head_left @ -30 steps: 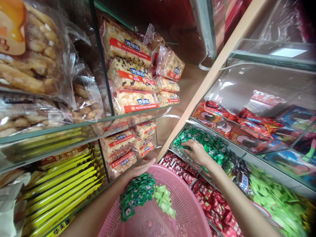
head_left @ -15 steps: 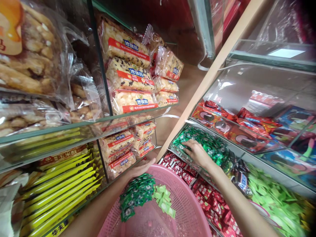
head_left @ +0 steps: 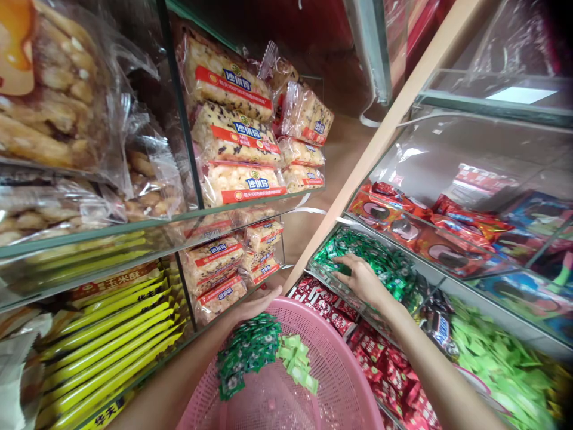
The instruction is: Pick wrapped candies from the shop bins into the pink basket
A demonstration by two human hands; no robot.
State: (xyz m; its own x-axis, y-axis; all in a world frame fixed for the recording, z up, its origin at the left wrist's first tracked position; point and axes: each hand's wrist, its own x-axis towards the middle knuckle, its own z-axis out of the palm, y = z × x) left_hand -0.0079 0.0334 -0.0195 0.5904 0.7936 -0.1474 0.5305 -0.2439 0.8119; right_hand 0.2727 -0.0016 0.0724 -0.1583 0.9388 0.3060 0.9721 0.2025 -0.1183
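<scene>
A pink plastic basket with a perforated wall is at the bottom middle. My left hand lies along its far left rim, fingers stretched against the outside, holding it. Inside the basket are a pile of dark green wrapped sweets and a smaller pile of light green packets. My right hand reaches over the glass edge of a bin of shiny green wrapped sweets. Its thumb and fingers are apart and curved, with the fingertips at the sweets; nothing shows between them.
Red wrapped sweets lie below the green bin, with Snickers packs and light green packets to its right. Glass shelves at left hold wrapped puffed-grain bars and yellow packets. A wooden post divides the shelving.
My right hand has shifted slightly to the right over the green sweets, its fingers a little differently curved. The left hand and basket look almost unmoved.
</scene>
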